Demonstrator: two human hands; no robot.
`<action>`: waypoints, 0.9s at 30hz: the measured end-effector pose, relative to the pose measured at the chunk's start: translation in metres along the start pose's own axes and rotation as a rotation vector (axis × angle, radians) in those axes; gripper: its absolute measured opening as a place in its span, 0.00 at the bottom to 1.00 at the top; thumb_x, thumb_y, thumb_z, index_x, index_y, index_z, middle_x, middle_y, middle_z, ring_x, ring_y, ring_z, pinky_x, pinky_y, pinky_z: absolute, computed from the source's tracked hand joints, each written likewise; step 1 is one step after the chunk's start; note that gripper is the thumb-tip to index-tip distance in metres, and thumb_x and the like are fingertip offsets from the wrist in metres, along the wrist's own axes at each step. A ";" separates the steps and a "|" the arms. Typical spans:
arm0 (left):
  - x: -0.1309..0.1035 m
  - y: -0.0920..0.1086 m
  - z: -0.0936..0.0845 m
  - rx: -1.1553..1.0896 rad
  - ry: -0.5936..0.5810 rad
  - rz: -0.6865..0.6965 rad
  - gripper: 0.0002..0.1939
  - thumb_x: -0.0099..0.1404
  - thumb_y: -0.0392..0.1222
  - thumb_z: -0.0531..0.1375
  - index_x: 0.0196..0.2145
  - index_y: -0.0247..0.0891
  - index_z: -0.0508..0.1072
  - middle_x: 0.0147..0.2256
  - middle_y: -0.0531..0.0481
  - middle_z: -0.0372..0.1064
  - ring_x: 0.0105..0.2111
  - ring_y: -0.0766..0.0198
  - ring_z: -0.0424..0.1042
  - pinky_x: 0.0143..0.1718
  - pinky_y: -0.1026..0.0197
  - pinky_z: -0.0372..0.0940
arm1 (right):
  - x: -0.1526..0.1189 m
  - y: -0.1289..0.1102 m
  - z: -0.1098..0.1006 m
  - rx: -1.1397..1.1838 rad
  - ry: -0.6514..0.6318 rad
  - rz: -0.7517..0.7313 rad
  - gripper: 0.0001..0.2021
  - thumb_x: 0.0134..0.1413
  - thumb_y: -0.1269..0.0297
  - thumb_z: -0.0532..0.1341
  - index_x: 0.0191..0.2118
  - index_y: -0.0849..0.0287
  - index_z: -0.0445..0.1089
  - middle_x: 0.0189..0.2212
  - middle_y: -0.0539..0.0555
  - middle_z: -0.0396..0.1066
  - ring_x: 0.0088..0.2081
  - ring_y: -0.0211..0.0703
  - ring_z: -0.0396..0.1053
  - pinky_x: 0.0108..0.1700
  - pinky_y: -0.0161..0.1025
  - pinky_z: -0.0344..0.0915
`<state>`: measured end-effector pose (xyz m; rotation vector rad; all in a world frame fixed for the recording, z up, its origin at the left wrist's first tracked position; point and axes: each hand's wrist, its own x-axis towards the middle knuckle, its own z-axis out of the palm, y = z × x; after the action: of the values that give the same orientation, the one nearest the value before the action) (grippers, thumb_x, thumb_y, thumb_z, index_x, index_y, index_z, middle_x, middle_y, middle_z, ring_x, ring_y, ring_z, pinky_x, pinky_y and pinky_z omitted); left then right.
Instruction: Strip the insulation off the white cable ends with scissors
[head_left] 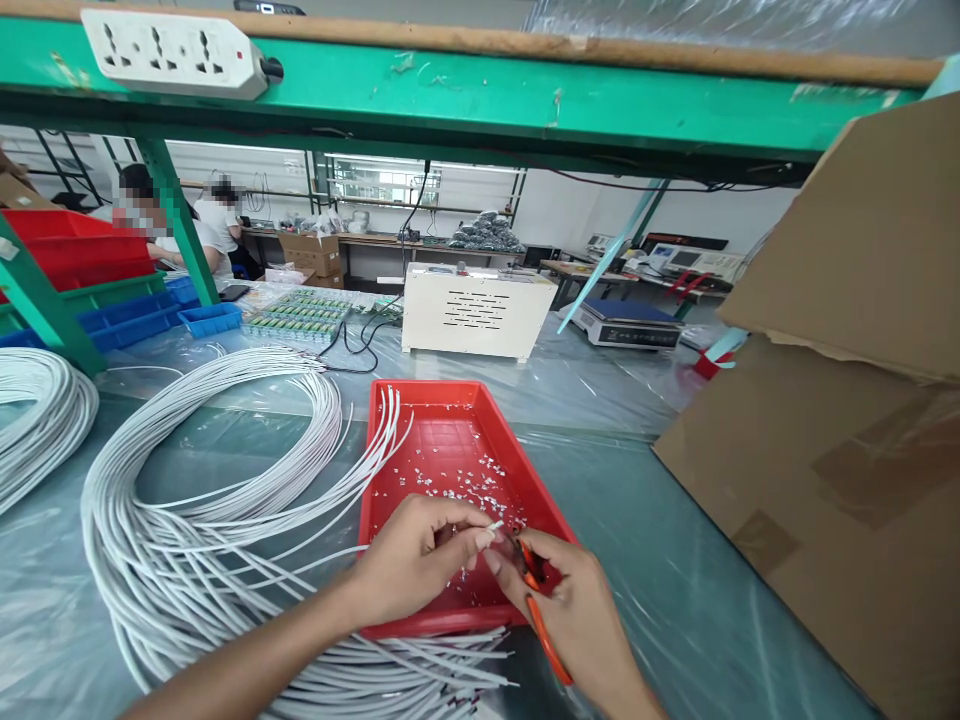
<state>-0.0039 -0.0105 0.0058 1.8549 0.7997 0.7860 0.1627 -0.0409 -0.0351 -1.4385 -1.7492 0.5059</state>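
Over a red tray (525,470) scattered with small pale scraps, my left hand (420,560) pinches the end of a white cable (496,526) between thumb and fingers. My right hand (574,605) is wrapped round orange-handled cutters (547,640), whose dark jaws are close to the left fingertips and partly hidden by the fingers. A large coil of white cables (135,470) lies left of the tray. Some cable ends rest over the tray's left side, and more spread out below its near edge.
Another white coil (45,430) is at the far left. Behind the tray stand a beige machine (476,315) and a blue-topped scale (634,325). Cardboard (847,450) rises at the right. A green shelf beam (465,90) crosses overhead. Two people sit at the back left.
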 end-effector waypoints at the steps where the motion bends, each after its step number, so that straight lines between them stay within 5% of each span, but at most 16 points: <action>1: 0.000 -0.001 0.002 -0.016 0.006 -0.013 0.14 0.65 0.42 0.51 0.31 0.33 0.73 0.22 0.53 0.63 0.22 0.69 0.58 0.24 0.68 0.53 | 0.000 -0.001 0.000 0.108 -0.005 0.026 0.12 0.49 0.61 0.57 0.20 0.59 0.63 0.17 0.46 0.60 0.20 0.36 0.58 0.22 0.31 0.55; 6: -0.001 0.000 0.005 -0.075 0.004 -0.050 0.15 0.65 0.43 0.51 0.33 0.32 0.73 0.21 0.53 0.61 0.22 0.69 0.57 0.24 0.67 0.53 | 0.000 0.001 0.001 0.427 0.108 0.084 0.05 0.45 0.64 0.62 0.26 0.60 0.71 0.20 0.50 0.69 0.25 0.42 0.67 0.27 0.33 0.63; 16: -0.003 0.001 0.007 0.066 -0.013 -0.007 0.18 0.66 0.44 0.48 0.29 0.32 0.73 0.20 0.55 0.60 0.20 0.70 0.55 0.22 0.68 0.50 | 0.000 0.001 0.001 0.438 0.166 0.029 0.04 0.44 0.65 0.63 0.26 0.59 0.74 0.16 0.48 0.67 0.20 0.40 0.66 0.22 0.33 0.63; 22: -0.002 0.008 0.006 0.210 -0.062 -0.020 0.19 0.66 0.43 0.47 0.29 0.33 0.74 0.21 0.54 0.66 0.20 0.70 0.57 0.22 0.68 0.50 | -0.003 0.001 -0.006 0.105 0.321 -0.349 0.11 0.45 0.74 0.61 0.37 0.57 0.73 0.19 0.47 0.66 0.21 0.38 0.64 0.25 0.35 0.62; 27: -0.002 0.014 0.002 0.356 -0.093 -0.004 0.18 0.67 0.41 0.47 0.30 0.34 0.74 0.24 0.51 0.70 0.22 0.68 0.64 0.25 0.68 0.53 | -0.001 0.006 -0.017 -0.131 0.273 -0.639 0.21 0.43 0.82 0.56 0.42 0.55 0.71 0.20 0.48 0.68 0.22 0.39 0.63 0.30 0.39 0.60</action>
<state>-0.0005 -0.0179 0.0177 2.1859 0.9282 0.5754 0.1794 -0.0430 -0.0298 -0.8952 -1.9064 -0.1394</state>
